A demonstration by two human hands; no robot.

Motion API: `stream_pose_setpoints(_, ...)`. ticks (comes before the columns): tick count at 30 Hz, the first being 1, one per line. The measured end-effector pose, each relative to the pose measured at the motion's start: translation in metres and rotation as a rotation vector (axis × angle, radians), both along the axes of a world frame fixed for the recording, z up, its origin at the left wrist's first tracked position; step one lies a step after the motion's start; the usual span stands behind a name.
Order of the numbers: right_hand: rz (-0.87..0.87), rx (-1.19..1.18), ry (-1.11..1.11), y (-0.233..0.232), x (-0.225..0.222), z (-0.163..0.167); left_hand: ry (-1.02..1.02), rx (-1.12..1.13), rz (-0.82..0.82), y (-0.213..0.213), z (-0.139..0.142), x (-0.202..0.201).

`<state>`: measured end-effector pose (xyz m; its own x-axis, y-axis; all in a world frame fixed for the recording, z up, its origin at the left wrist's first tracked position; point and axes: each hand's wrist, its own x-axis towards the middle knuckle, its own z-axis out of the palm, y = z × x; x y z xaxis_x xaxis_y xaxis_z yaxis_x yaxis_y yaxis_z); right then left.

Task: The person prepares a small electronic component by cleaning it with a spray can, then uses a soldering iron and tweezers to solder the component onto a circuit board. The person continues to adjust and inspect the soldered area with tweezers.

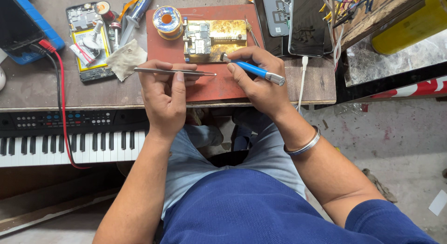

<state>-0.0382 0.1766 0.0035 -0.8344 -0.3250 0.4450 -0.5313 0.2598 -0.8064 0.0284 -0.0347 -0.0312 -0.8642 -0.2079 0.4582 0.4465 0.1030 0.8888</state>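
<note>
A phone circuit board (pixel 201 41) lies on a gold-coloured metal plate (pixel 228 32) at the far side of a red-brown work mat (pixel 209 88) on the wooden bench (pixel 37 88). The right hand (pixel 258 81), at about four o'clock from the board, is closed in a pen grip around a blue-handled soldering iron (pixel 253 69) whose tip end points at the board's near edge; a silver bangle (pixel 305 144) sits on that wrist. The left hand (pixel 163 92), at seven o'clock from the board, pinches a pair of slim metal tweezers (pixel 174 71) between thumb and fingers, the tweezers lying level with their point towards the iron's tip, just short of it.

At ten o'clock from the board, touching the mat's corner, sits a spool of solder wire (pixel 167 20) with an orange core and a pale blue rim. Further out at nine o'clock lies a grey cloth (pixel 125 60), then an opened phone (pixel 88 39) showing a yellow-edged rectangular battery with small parts piled on it. At two o'clock lie a grey phone back cover (pixel 275 13) and a dark phone (pixel 307 25) with a white cable (pixel 302 78) at its near end. A red wire (pixel 63 113) crosses down over an electronic keyboard (pixel 56 141) under the bench.
</note>
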Motion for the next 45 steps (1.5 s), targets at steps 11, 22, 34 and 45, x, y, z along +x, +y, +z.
stream_pose_setpoints(11,0.014,-0.005,-0.008,0.000,0.001,0.000,0.002,-0.002,-0.014,-0.001,-0.003,-0.002)
stream_pose_setpoints(22,-0.001,0.026,0.014,-0.001,0.002,0.001,0.035,-0.051,-0.015,-0.001,-0.004,0.000)
stream_pose_setpoints(34,-0.003,0.031,0.008,-0.002,0.003,0.001,0.063,-0.104,-0.029,-0.001,-0.009,0.002)
stream_pose_setpoints(45,0.012,0.038,0.013,-0.002,0.003,0.001,0.115,-0.140,-0.012,0.001,-0.011,0.002)
